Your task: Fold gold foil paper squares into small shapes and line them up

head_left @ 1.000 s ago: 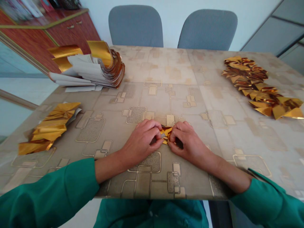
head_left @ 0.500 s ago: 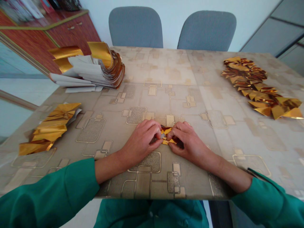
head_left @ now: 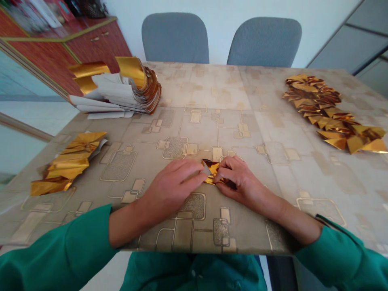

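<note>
The left forearm comes in from the lower left out of a green sleeve [head_left: 66, 246], and the left hand [head_left: 172, 182] lies palm down, slightly blurred, fingers pointing right. Its thumb and forefinger stand a little apart at the paper's left end; whether they grip it cannot be told. The right hand [head_left: 242, 180] angles in from the lower right, fingers curled, thumb and forefinger pinched closed on the paper's right side.

The gold paper [head_left: 209, 180] sits low between the hands, on the near part of the table [head_left: 218, 95]. It is shiny and creased, with a small grey triangular flap at its left end; the right fingers cover the rest.

At far left, a row of folded gold pieces [head_left: 69, 161] lies near the table's side, with a paper stack [head_left: 121, 93] behind it. Patterned surface stretches from these to the hands, and onward to a gold folded chain [head_left: 330, 111] at right. The front edge [head_left: 206, 252] runs just beneath both wrists.
</note>
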Demonstrator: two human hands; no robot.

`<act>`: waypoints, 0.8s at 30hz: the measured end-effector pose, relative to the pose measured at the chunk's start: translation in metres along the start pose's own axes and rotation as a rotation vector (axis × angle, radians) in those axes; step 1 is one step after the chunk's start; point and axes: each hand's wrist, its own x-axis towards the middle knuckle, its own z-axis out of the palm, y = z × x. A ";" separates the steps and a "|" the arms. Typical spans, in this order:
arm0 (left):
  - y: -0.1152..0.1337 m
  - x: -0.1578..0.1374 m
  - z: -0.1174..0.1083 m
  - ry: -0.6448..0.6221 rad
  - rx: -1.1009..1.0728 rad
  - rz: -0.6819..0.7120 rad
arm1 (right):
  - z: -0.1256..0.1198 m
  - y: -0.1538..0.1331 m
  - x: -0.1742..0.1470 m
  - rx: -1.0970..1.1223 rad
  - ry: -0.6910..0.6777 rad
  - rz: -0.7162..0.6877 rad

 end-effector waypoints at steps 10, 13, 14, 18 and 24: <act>0.021 -0.008 -0.002 -0.129 0.192 0.051 | 0.001 0.001 0.000 -0.016 0.009 -0.015; 0.022 -0.012 -0.002 -0.123 0.208 0.036 | 0.000 0.001 0.000 -0.017 0.009 -0.014; 0.023 -0.014 -0.001 -0.127 0.208 0.030 | 0.000 0.001 0.000 -0.019 0.006 -0.014; 0.028 -0.015 0.001 -0.151 0.210 0.008 | 0.000 0.001 0.000 -0.027 -0.013 -0.003; 0.030 -0.009 -0.003 -0.187 0.253 -0.001 | 0.000 0.003 0.000 -0.031 -0.006 -0.013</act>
